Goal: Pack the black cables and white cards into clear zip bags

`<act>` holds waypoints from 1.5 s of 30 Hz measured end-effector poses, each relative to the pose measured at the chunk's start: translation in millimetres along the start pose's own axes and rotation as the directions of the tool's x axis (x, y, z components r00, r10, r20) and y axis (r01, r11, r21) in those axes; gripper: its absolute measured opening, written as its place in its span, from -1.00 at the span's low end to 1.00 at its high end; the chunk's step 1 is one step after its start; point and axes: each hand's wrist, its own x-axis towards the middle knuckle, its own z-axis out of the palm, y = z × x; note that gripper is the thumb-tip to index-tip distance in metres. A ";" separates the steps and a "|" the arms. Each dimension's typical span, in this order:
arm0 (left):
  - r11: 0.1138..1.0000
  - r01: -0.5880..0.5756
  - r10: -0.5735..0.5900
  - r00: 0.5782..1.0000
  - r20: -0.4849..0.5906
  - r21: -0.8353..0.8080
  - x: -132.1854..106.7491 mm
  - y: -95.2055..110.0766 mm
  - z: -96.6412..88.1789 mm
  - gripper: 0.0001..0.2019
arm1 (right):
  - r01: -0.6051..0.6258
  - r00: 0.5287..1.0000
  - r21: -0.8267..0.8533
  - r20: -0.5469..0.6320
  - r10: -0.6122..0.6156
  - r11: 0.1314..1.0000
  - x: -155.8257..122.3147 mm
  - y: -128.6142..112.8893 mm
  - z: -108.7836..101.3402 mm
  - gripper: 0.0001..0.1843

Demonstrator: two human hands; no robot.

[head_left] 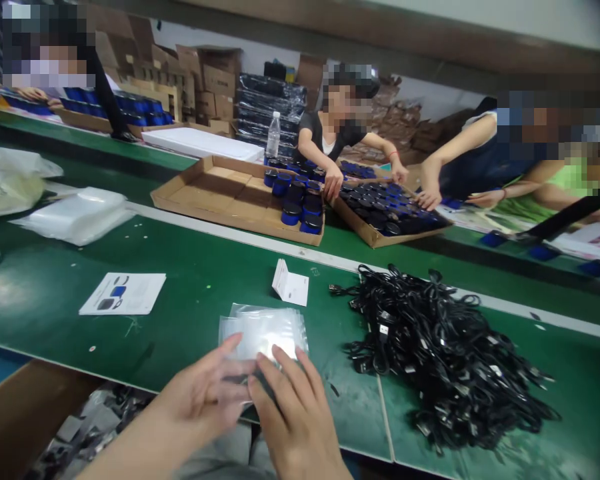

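Observation:
At the near edge of the green bench, a small stack of clear plastic bags lies in front of me. My right hand has its fingers stretched out, the tips over the stack's near edge. Beside it on the left, my left hand is slightly blurred, with thumb and fingers apart and pointing toward the right hand. Whether a thin clear bag lies between the two hands I cannot make out. Just beyond the bags stands a folded white leaflet. To the right spreads a big heap of black USB cables.
Printed booklets and a pile of large plastic bags lie to the left. Across a pale strip, cardboard trays hold blue-and-black round items, with co-workers' hands at them. An open carton sits below the bench's left edge.

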 end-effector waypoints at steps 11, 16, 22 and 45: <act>0.981 0.024 -0.033 0.998 0.045 0.194 24.4 7.6 20.2 -0.64 | -0.813 0.512 0.571 0.611 0.603 0.111 -4.3 30.4 -36.8 -0.62; 0.882 -0.170 0.218 0.974 -0.061 0.439 24.1 -2.8 11.0 -0.63 | -0.849 0.505 0.476 0.601 0.619 0.230 1.7 23.0 -29.5 -0.72; 0.405 -0.537 0.726 0.681 0.097 0.740 4.0 5.8 23.9 -0.79 | -0.834 0.536 0.455 0.537 0.651 0.312 5.3 16.7 -18.5 -0.82; 0.737 -0.234 0.107 0.967 0.232 0.634 29.3 30.0 44.5 -0.59 | -0.794 0.575 0.591 0.650 0.497 0.146 14.5 19.3 -13.3 -0.85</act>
